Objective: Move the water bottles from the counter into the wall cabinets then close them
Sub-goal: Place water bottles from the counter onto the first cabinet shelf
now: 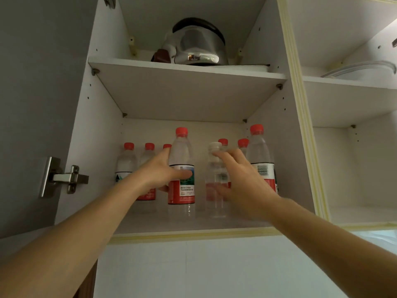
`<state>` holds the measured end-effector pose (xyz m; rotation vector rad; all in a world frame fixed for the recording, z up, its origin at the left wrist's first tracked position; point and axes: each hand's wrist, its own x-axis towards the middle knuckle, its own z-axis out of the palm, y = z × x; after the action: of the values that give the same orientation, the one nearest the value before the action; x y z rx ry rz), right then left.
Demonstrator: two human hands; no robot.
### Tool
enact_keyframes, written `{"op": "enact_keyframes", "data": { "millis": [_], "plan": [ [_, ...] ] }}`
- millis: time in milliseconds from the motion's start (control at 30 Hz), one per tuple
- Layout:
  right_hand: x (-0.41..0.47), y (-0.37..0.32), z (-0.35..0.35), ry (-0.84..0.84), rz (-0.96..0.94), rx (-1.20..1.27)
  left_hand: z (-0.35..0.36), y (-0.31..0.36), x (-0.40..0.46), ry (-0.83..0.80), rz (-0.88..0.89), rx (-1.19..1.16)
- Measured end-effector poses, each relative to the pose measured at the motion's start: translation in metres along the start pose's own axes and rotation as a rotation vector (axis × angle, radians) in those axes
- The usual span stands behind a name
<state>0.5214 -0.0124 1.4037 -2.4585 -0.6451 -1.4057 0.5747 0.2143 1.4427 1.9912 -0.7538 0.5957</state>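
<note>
You are well into the task, as I judge it: the wall cabinet (103,130) is open, and its lower shelf (236,222) already carries many bottles, so most of the moving looks done. The closing of the doors is not yet done. The tabletop is out of view, so I cannot tell whether bottles wait there.

Taking the lower shelf as the landmark, I count eight bottles standing on it. Seven have red caps: three at the back left, two at the back right, one tall at the right side (261,160), and the front bottle (182,168) in the middle. One has a white cap (215,181) (it is blurred, so details are unsure).

Your left hand (163,172) grips the front bottle, thumb across its label. Your right hand (240,181) has spread fingers touching the white-capped bottle; whether it truly holds it, I cannot tell.

Above the shelf stands one kettle (197,44).
</note>
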Motion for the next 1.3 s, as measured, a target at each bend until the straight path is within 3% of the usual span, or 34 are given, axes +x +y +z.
{"op": "enact_keyframes", "data": {
  "millis": [167, 333, 500, 767, 1000, 1133, 1300],
  "plan": [
    [0.045, -0.025, 0.022, -0.143, 0.322, 0.185, -0.002, -0.012, 0.008, -0.004, -0.028, 0.005],
    [0.053, -0.026, 0.048, -0.053, 0.501, 0.182, -0.005, -0.028, 0.010, 0.020, -0.023, -0.011],
    [0.048, -0.007, 0.052, -0.084, 0.609, 0.165, -0.006, -0.040, 0.012, 0.058, -0.013, 0.013],
    [0.061, -0.010, 0.063, -0.193, 0.462, 0.319, -0.006, -0.044, 0.024, 0.049, -0.037, 0.076],
    [0.072, -0.008, 0.072, -0.263, 0.422, 0.252, -0.011, -0.050, 0.038, -0.007, -0.112, 0.107],
    [0.075, -0.011, 0.077, -0.289, 0.343, 0.032, -0.006, -0.053, 0.046, -0.029, -0.071, 0.150],
    [0.065, -0.011, 0.075, -0.242, 0.161, -0.515, -0.003, -0.060, 0.049, -0.012, -0.063, 0.125]
  ]
}}
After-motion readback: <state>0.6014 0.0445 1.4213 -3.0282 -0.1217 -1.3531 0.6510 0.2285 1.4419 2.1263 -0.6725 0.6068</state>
